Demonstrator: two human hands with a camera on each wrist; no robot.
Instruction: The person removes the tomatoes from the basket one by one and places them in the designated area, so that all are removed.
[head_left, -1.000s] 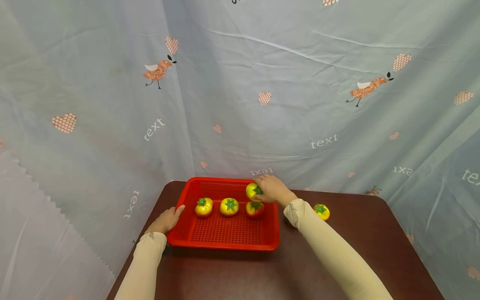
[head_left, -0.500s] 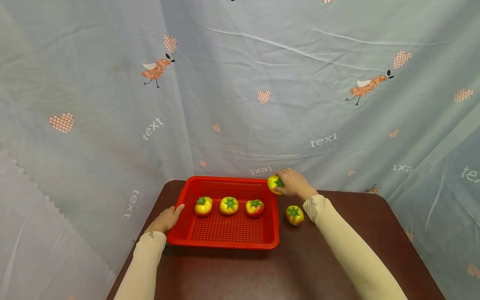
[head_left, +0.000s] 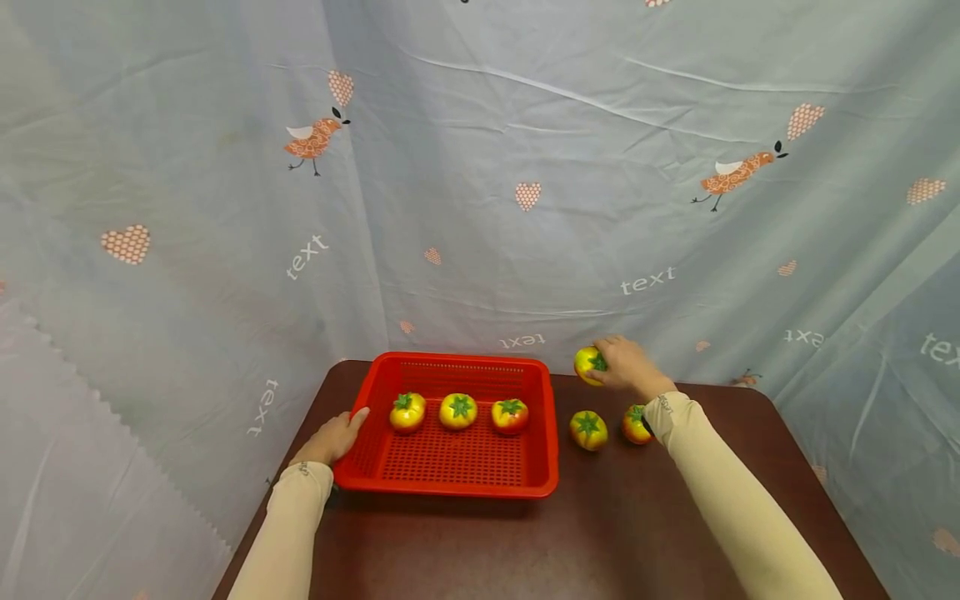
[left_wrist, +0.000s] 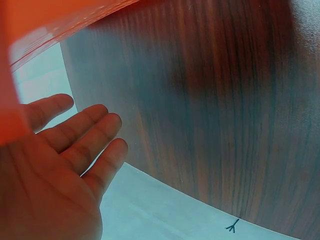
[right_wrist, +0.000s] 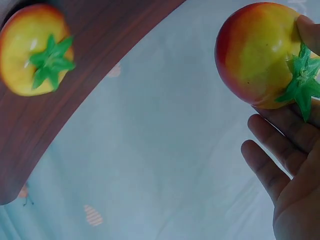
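Note:
My right hand [head_left: 628, 365] pinches a yellow-and-red toy tomato [head_left: 588, 367] between thumb and fingers, raised over the table's back edge, right of the basket. In the right wrist view, the tomato [right_wrist: 257, 55] shows its green star-shaped leaves against the palm side; the lower fingers stay extended. My left hand [head_left: 330, 439] rests at the left rim of the red plastic basket [head_left: 450, 492], thumb over the rim. In the left wrist view its fingers [left_wrist: 92, 142] stretch out loosely outside the basket wall. Three tomatoes sit in a row inside: left [head_left: 407, 414], middle [head_left: 458, 412] and right [head_left: 510, 417].
Two more tomatoes stand on the dark wooden table [head_left: 450, 550] right of the basket: one [head_left: 588, 430] near its wall, the other [head_left: 636, 425] partly behind my right wrist. A grey patterned curtain [head_left: 480, 208] hangs around the table's back and sides.
My right hand has carried its tomato from above the basket's right back part out over the rim to the right. The left hand and the basket have stayed in place.

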